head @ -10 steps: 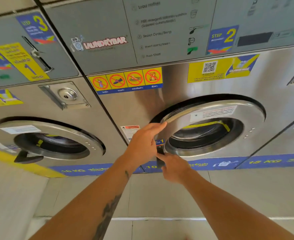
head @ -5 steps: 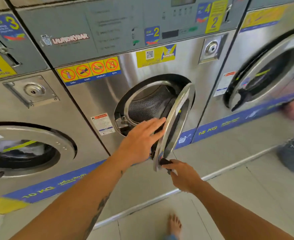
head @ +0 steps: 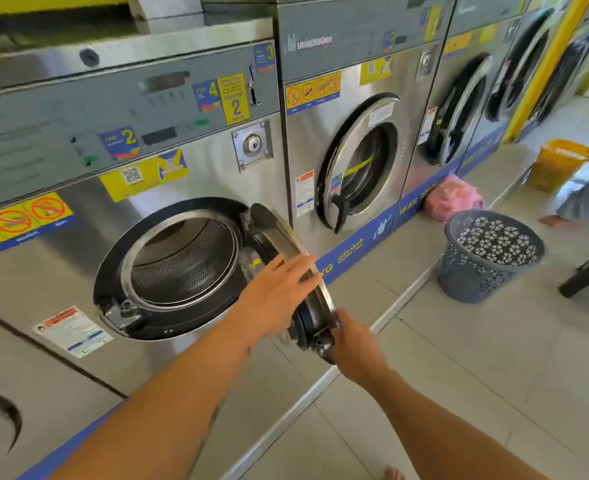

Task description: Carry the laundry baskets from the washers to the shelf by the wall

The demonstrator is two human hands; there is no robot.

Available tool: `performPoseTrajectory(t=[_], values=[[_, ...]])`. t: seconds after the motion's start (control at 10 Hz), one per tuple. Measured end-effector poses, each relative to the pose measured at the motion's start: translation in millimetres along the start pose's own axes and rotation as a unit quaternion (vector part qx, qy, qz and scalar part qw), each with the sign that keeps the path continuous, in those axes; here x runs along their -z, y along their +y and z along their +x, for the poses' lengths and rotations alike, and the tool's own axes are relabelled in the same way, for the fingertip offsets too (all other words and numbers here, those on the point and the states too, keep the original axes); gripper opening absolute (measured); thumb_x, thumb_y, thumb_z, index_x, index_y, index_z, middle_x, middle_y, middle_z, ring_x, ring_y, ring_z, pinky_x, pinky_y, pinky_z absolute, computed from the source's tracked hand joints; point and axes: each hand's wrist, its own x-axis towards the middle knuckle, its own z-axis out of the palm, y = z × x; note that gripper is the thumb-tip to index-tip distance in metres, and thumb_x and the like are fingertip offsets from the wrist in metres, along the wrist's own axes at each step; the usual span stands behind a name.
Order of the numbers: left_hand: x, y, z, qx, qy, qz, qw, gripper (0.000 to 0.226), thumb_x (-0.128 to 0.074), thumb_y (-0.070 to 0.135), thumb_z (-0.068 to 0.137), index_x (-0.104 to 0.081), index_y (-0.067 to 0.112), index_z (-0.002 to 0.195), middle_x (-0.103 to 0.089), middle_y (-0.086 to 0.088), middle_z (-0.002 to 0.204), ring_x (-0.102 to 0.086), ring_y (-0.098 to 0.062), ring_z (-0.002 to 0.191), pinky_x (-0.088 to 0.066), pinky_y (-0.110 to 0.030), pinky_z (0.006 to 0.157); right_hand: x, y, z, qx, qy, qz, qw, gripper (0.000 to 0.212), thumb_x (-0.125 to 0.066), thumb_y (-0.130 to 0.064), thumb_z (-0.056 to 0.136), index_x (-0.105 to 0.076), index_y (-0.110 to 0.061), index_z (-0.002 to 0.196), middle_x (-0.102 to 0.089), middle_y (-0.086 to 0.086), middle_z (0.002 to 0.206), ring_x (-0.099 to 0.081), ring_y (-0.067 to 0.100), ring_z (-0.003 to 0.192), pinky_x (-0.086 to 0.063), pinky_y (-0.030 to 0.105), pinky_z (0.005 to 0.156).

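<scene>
A round washer door [head: 288, 268] stands swung wide open from the nearest steel washer [head: 168, 188], its perforated drum [head: 182, 261] bare inside. The left hand [head: 279, 292] lies flat with fingers spread against the door's inner face — gripping nothing — while the right hand [head: 353, 344] is closed around the door handle [head: 322, 344] at the lower edge. The open door juts out over the tiled floor [head: 459, 393] toward a grey perforated laundry basket [head: 487, 254] standing well apart, to the right. Behind it, against the washer base, lies a pink bundle [head: 454, 199] — probably cloth. Farther off, a yellow basket [head: 556, 164] sits beside another person [head: 587, 195].
</scene>
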Motion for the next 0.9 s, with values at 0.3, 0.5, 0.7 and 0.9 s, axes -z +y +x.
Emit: performPoseTrajectory(t=[0.3, 0.5, 0.7, 0.9], values=[[6.7, 35.6, 109.5, 0.085, 0.012, -0.062, 0.994, 0.081, -0.068, 0.015, 0.07, -0.035, 0.02, 0.144, -0.023, -0.007, 0.156, -0.016, -0.026, 0.143, -0.019, -0.044, 0.114, 81.6, 75.4, 90.5, -0.012, -0.023, -0.022, 0.999, 0.033, -0.044, -0.007, 0.082, -0.05, -0.027, 0.107, -0.067, 0.007, 0.088, -0.059, 0.035, 0.079, -0.044, 0.035, 0.061], [9.4, 50.0, 176.2, 0.185, 0.011, -0.127, 0.974, 0.075, -0.061, 0.012, 0.073, -0.036, 0.018, 0.143, -0.021, -0.003, 0.158, -0.011, -0.022, 0.145, -0.016, -0.043, 0.117, 120.1, 106.1, 162.6, 0.002, -0.062, 0.02, 0.998, 0.023, -0.04, -0.01, 0.088, -0.053, -0.025, 0.101, -0.065, 0.007, 0.093, -0.059, 0.032, 0.085, -0.051, 0.04, 0.075], [17.4, 58.0, 180.9, 0.224, -0.026, -0.143, 0.964, 0.074, -0.057, 0.013, 0.08, -0.028, 0.019, 0.148, -0.004, -0.003, 0.162, 0.002, -0.021, 0.148, -0.003, -0.046, 0.117, 138.1, 117.4, 176.8, -0.028, -0.092, 0.03, 0.995, 0.035, -0.045, -0.017, 0.088, -0.055, -0.016, 0.121, -0.063, 0.011, 0.118, -0.056, 0.034, 0.109, -0.042, 0.032, 0.084], [30.1, 72.9, 110.8, 0.297, -0.029, -0.209, 0.931, 0.067, -0.055, 0.019, 0.087, -0.029, 0.018, 0.149, -0.019, -0.002, 0.159, -0.016, -0.02, 0.145, -0.013, -0.038, 0.118, 137.7, 116.5, 122.9, -0.015, -0.145, -0.101, 0.984, 0.036, -0.044, -0.022, 0.086, -0.055, -0.011, 0.119, -0.063, 0.013, 0.122, -0.058, 0.034, 0.111, -0.044, 0.032, 0.087]])
